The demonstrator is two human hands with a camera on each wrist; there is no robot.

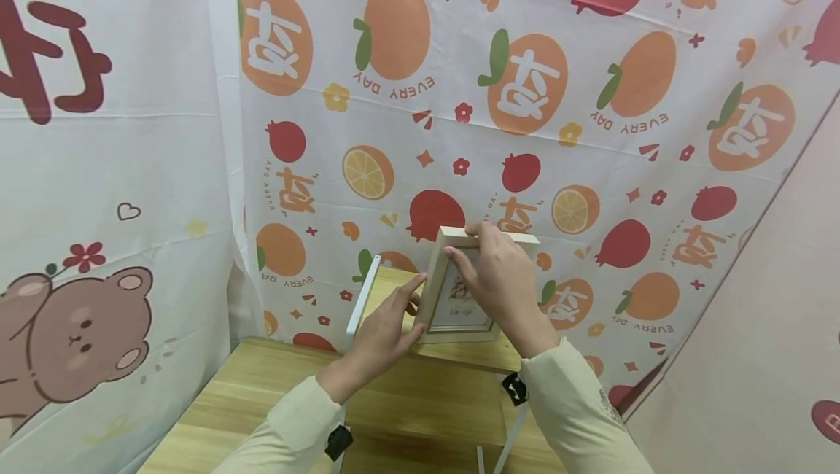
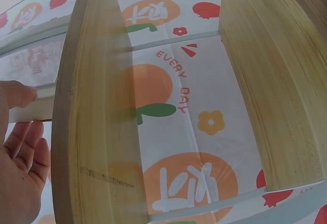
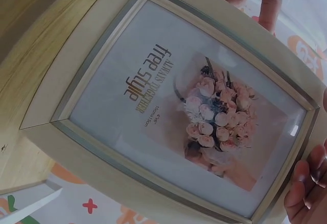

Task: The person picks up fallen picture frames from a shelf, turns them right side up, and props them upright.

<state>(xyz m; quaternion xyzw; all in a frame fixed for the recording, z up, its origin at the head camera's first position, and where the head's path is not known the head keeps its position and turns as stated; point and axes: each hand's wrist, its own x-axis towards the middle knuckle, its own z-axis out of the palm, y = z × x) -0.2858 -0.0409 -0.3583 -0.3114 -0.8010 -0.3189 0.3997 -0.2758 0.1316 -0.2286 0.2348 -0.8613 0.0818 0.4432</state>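
A pale wooden picture frame stands upright on the top wooden shelf, tilted slightly in the head view. Behind its glass is a print of a pink rose bouquet with "free style" lettering. My left hand pinches the frame's left side bar, thumb on one face and fingers curled behind. Up at the top bar, my right hand grips with its thumb on the front and fingers over the edge. In the right wrist view its fingertips show at the frame's top end.
A white metal rail rises at the shelf's left end, beside my left hand. Lower wooden boards step down toward me. A fruit-print cloth hangs close behind, and a bear-print cloth hangs on the left.
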